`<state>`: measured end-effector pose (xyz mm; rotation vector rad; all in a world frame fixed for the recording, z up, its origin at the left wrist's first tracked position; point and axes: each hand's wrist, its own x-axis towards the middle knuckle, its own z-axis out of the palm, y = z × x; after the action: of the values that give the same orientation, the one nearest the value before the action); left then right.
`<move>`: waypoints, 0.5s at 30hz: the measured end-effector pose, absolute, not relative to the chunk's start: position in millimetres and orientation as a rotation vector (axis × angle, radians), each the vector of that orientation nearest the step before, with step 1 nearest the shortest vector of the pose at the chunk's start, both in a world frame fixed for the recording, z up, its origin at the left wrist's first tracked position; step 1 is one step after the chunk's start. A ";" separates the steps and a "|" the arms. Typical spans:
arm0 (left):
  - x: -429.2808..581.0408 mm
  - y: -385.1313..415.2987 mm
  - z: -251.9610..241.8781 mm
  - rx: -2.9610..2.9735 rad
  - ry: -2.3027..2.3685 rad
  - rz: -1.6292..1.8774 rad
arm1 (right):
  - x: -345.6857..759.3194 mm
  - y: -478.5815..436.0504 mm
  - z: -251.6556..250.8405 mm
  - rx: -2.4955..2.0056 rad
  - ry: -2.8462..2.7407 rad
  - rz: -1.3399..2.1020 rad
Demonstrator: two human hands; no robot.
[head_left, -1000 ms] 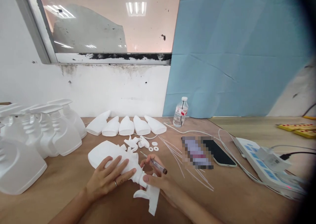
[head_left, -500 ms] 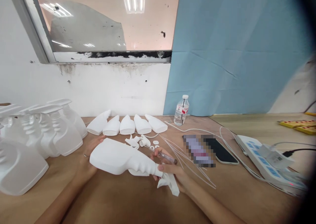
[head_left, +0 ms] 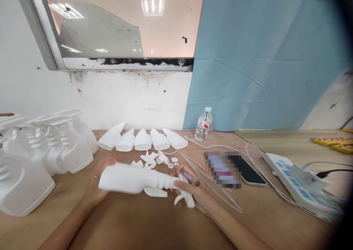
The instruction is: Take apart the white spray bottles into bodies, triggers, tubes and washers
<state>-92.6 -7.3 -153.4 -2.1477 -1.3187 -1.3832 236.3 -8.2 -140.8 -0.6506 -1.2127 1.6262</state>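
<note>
A white spray bottle (head_left: 132, 178) lies sideways above the wooden table, held between both hands. My left hand (head_left: 97, 182) cups its wide base from behind, fingers curled round it, a ring showing. My right hand (head_left: 190, 191) grips the neck end, where a white trigger head (head_left: 184, 197) sits, and also pinches a thin pen-like tool (head_left: 190, 177) with a dark tip. A loose white part (head_left: 155, 192) lies on the table just under the bottle.
Several finished spray bottles (head_left: 49, 150) stand at the left. Empty white bottles (head_left: 142, 140) lie in a row at the back, with small white parts and washers (head_left: 157, 159) and thin tubes (head_left: 209, 185) nearby. A water bottle (head_left: 203, 124), phone (head_left: 246, 170) and power strip (head_left: 292, 180) lie to the right.
The bottle was lifted off the table and turned sideways. My left hand moved from on top of it to behind its base. The trigger head swung up to the neck.
</note>
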 end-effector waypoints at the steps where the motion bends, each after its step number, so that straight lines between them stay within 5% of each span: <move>1: -91.9 -7.0 -155.8 -2.155 -1.356 -1.420 | 236.7 -7.9 -142.0 -0.652 -1.264 1.601; 6: -78.3 -7.7 -155.2 -2.070 -1.976 -1.936 | 240.4 -4.2 -146.8 -0.681 -1.497 1.332; 15: -61.7 -4.7 -141.5 -1.642 -2.577 -2.672 | 239.4 -3.4 -152.2 -0.669 -2.015 0.362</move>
<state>-61.7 -4.7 -141.5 -1.6420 -2.5768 -2.6720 239.4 -3.4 -152.2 -0.6693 -2.0152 0.3621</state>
